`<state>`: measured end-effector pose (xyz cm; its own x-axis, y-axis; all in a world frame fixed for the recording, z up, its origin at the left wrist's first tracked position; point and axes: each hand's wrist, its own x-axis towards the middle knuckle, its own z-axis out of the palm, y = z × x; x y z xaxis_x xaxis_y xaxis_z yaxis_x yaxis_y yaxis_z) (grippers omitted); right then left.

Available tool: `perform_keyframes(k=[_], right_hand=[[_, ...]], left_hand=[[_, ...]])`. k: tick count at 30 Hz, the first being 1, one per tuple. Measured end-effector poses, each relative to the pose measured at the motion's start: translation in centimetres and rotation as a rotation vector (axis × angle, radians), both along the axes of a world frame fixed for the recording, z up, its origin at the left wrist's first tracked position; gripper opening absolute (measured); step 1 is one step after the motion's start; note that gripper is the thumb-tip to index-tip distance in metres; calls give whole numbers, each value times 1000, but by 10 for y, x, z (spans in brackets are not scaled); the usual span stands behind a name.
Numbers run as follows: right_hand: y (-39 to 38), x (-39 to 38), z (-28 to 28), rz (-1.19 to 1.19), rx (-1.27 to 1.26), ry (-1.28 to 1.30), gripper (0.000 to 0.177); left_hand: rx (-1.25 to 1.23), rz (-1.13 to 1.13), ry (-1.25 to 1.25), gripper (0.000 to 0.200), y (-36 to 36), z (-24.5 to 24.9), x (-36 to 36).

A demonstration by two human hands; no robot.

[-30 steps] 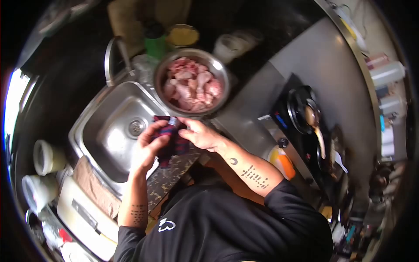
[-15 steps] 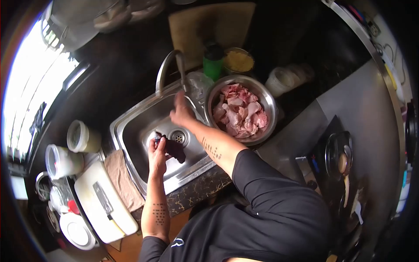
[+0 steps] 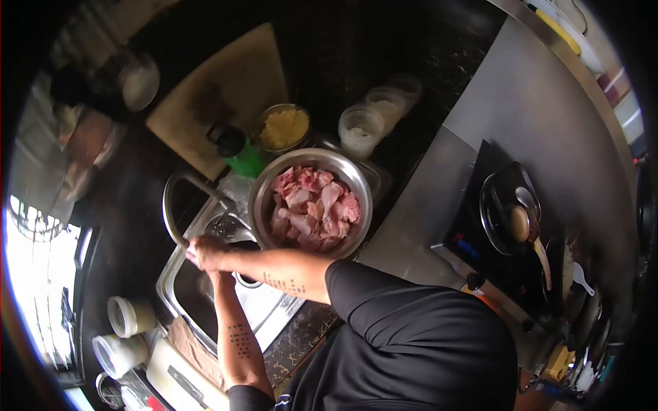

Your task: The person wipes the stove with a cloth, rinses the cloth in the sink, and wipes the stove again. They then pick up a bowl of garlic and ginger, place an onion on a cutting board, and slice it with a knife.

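Note:
Both my hands are together over the left side of the steel sink, beside the base of the curved faucet. My right hand lies on top with its fingers curled closed; what they grip, if anything, is hidden. Beneath it is my left hand, its fingers covered by the right one. The dark, limp item seen earlier in the left hand cannot be made out now. Right of the sink, a large steel bowl holds raw chicken pieces, drumsticks among them.
Behind the bowl stand a green bottle, a bowl of yellow food and a clear tub. A brown cloth, a cutting board with a knife and lidded tubs are left. A pan sits right.
My right hand has swung left from near the faucet spout onto my left hand. The left hand has moved toward the faucet base. The view has turned right.

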<state>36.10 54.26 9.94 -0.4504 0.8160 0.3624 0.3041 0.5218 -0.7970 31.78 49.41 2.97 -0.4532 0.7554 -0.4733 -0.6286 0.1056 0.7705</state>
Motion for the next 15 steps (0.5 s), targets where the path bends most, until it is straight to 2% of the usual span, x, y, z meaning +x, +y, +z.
perform_keyframes(k=[1,2,3,4,5,6,9,10,11,13,14,15], right_hand=[[-5,1,7,5,-85,-65,29],[-5,-19,-14,-47,-69,59,31],[-8,-18,-1,-107,-44,111,33],[-6,-10,9,-12,-202,39,35],[-5,18,48,87,-359,-33,36],[1,14,42,86,-360,-18,36],[9,-16,18,99,-464,563,24],[16,-8,23,76,-539,611,15],[14,8,33,14,-613,607,13],[7,10,36,60,-731,511,14],[-4,5,41,69,-739,542,19],[-4,-2,33,73,-740,544,19]], left_hand=[[-72,-16,84,47,12,9,10],[-145,-30,170,46,8,12,-3],[-219,-41,258,45,9,24,-5],[-291,-50,348,44,16,24,10],[-363,-56,439,43,21,30,16],[-437,-58,528,42,9,39,18],[-672,-46,790,40,45,57,35],[-747,-39,872,39,27,55,47],[-829,-32,954,38,33,60,47],[-1001,-15,1113,36,24,69,54],[-1082,-10,1189,35,41,76,49],[-1160,-4,1263,34,19,74,58]])
